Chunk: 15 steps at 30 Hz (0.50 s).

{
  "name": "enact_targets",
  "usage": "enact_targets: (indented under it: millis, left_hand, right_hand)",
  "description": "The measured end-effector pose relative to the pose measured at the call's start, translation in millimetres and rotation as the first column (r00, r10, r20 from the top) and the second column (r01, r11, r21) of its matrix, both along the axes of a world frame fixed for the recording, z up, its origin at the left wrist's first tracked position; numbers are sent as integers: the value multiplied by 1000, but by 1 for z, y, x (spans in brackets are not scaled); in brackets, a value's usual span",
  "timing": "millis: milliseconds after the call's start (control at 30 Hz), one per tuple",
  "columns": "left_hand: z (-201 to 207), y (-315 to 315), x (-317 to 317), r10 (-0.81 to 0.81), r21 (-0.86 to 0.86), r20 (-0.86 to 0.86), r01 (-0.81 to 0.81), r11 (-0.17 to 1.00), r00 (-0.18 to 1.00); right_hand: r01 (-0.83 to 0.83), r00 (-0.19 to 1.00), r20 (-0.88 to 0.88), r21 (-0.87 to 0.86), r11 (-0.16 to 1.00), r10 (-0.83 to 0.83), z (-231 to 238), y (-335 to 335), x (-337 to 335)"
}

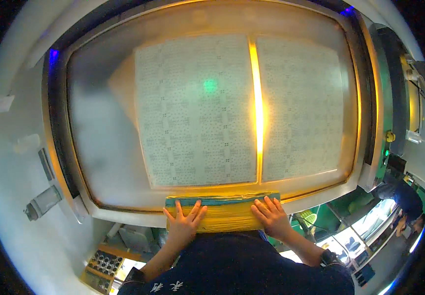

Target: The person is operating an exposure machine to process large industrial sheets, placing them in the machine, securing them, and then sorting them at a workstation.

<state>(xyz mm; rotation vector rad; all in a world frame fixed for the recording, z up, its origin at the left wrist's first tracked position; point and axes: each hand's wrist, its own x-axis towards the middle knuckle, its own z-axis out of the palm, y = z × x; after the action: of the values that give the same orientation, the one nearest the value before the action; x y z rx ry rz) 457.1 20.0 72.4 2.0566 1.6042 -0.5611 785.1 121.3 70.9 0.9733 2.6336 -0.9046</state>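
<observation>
My left hand lies with fingers spread on a yellow-wrapped bar with a blue-green strip along its far edge. My right hand rests likewise on the bar's right end, fingers stretched toward the far side. Both palms face down, and neither hand grips anything. Just beyond the bar is a large metal-framed bed with rounded corners, covered by a clear, shiny surface. Under it show two pale green sheets with fine dot patterns, a wider left sheet and a narrower right sheet. A bright yellow strip of light runs between them.
A clear bottle-like container is on the pale surface at left. The machine's right side carries a yellow knob and a small green light. At lower left stands a rack with round holes. Another person bends over at far right.
</observation>
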Motion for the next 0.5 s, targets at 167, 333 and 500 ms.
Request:
enact_targets:
  millis: [167,333,500]
  left_hand:
    - [-27,201,-41,228,265,22,-226,937,973]
    - [-44,460,-77,238,500,-47,-184,846,970]
    - [-53,450,-61,236,480,-77,-171,861,969]
  right_hand:
    - [-179,975,194,386,905,110,-52,197,-48]
    - [73,986,51,731,678,-162,-72,453,-108]
    - [110,979,57,655,747,-195,-70,440,-97]
